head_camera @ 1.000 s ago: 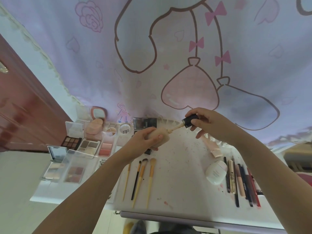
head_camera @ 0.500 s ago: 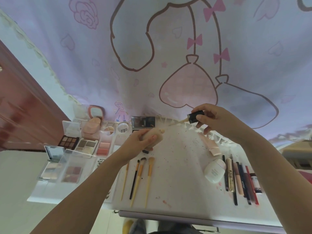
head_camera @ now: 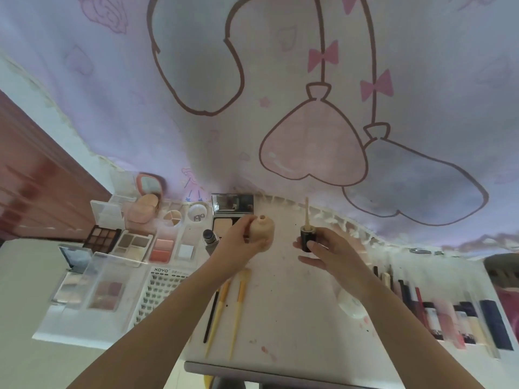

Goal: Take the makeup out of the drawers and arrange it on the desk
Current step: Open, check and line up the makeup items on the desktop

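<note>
Over the desk (head_camera: 295, 318), your left hand (head_camera: 241, 242) wraps its fingers round a peach foundation bottle (head_camera: 261, 229), mouth open and facing up and slightly away from you, long axis near upright, probably so nothing spills. Your right hand (head_camera: 325, 252) pinches the black cap (head_camera: 306, 239) between thumb and fingers, its applicator wand (head_camera: 307, 210) standing straight up above the grip, tip toward the curtain (head_camera: 252, 94); held that way, product likely stays off the desk. Bottle and cap sit level and apart, both lifted above the tabletop. Below your left wrist lie makeup brushes (head_camera: 224, 307); outside that grip, eyeshadow palettes (head_camera: 118, 242); beyond your right forearm, a row of lipsticks and pencils (head_camera: 438, 310).
</note>
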`<state>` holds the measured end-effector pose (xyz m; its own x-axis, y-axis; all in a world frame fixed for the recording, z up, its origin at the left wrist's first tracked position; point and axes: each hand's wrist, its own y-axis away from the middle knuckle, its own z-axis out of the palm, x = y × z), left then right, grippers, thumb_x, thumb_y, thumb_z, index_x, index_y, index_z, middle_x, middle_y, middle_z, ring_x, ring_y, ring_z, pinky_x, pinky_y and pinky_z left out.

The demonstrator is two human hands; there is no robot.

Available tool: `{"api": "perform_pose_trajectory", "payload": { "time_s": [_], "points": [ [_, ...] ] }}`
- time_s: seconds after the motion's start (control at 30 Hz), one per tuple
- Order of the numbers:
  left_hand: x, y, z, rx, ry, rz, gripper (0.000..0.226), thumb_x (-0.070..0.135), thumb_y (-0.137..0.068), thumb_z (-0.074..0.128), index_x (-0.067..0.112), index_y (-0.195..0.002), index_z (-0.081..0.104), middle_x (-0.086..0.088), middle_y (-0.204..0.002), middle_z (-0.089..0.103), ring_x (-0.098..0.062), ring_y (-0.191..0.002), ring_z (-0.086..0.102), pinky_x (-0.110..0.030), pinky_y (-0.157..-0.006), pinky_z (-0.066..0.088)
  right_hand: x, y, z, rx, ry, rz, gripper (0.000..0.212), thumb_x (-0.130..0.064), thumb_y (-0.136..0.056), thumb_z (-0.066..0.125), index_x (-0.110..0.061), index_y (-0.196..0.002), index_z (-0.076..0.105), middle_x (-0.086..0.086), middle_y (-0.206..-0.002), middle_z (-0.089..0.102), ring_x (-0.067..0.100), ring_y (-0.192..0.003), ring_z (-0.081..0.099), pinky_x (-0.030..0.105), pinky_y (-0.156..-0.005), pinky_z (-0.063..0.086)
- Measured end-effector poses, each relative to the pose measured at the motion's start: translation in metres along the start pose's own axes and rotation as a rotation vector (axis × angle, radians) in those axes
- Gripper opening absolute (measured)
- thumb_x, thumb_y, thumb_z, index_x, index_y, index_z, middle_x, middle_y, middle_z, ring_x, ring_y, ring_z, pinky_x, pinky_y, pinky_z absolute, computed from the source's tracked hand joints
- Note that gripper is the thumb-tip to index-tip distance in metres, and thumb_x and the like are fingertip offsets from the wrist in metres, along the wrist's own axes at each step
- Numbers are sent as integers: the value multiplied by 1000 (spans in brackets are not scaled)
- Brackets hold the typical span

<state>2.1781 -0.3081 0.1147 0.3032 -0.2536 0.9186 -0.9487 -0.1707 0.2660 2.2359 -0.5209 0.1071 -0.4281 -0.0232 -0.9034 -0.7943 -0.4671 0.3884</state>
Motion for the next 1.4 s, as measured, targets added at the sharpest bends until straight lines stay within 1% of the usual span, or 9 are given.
{"api": "perform_pose_trajectory", "payload": {
  "time_s": [0.1,0.17,0.3,0.47,0.67,1.0,1.17,1.27,1.4],
  "points": [
    [3,-23,8,127,-209,50,33,23,-80,72,25,-109,58,4,-101,58,-12,-90,55,-20,-77,42,13,-27,3,147,388,-139,25,-11,-91,58,-31,-105,59,-9,-111,60,2,-104,59,19,-87,49],
    [3,-40,11,195,-365,50,38,27,-80,71,20,-114,58,3,-106,52,-13,-90,50,-23,-78,37,23,-47,3,244,512,-201,26,-16,-88,61,-36,-104,57,-9,-111,55,0,-99,56,18,-79,48],
    [-1,-71,16,207,-435,36,40,28,-81,69,17,-117,55,0,-111,52,-14,-91,47,-24,-77,34,45,-85,5,320,599,-225,24,-18,-88,61,-32,-107,54,-9,-109,52,0,-92,54,12,-72,39],
    [-10,-99,22,156,-460,8,42,26,-81,70,12,-117,55,-5,-118,53,-22,-105,51,-31,-89,42,59,-114,9,297,754,-246,22,-17,-88,56,-22,-109,54,-10,-105,51,15,-103,51,25,-84,40],
    [-20,-106,28,136,-526,12,33,25,-83,67,11,-109,52,-6,-111,53,-26,-99,51,-41,-85,44,65,-122,11,319,835,-234,26,-17,-88,57,-17,-115,54,-8,-105,50,19,-103,51,33,-88,45],
    [-28,-102,29,138,-677,46,33,27,-86,62,11,-113,51,-7,-116,54,-25,-108,47,-37,-89,40,68,-121,10,313,848,-223,35,-20,-89,59,-15,-122,51,1,-114,54,20,-107,48,29,-91,40],
    [-22,-99,28,120,-713,-24,60,32,-84,64,11,-133,37,-8,-129,46,-28,-121,41,-38,-100,36,61,-110,7,276,794,-156,47,-21,-88,61,-15,-131,45,1,-124,47,16,-113,47,23,-92,38],
    [-18,-79,26,236,-670,19,63,27,-84,64,6,-135,35,-14,-129,45,-32,-120,40,-40,-102,35,47,-92,-3,247,786,-133,43,-23,-90,59,-16,-131,45,-1,-127,45,11,-112,49,27,-94,44],
    [-23,-37,45,459,-458,201,41,8,-81,63,5,-119,49,-9,-110,52,-27,-103,48,-41,-91,43,31,-51,-44,344,926,-169,18,-18,-94,53,-17,-110,62,-2,-112,61,15,-102,59,25,-89,45]
  ]
}}
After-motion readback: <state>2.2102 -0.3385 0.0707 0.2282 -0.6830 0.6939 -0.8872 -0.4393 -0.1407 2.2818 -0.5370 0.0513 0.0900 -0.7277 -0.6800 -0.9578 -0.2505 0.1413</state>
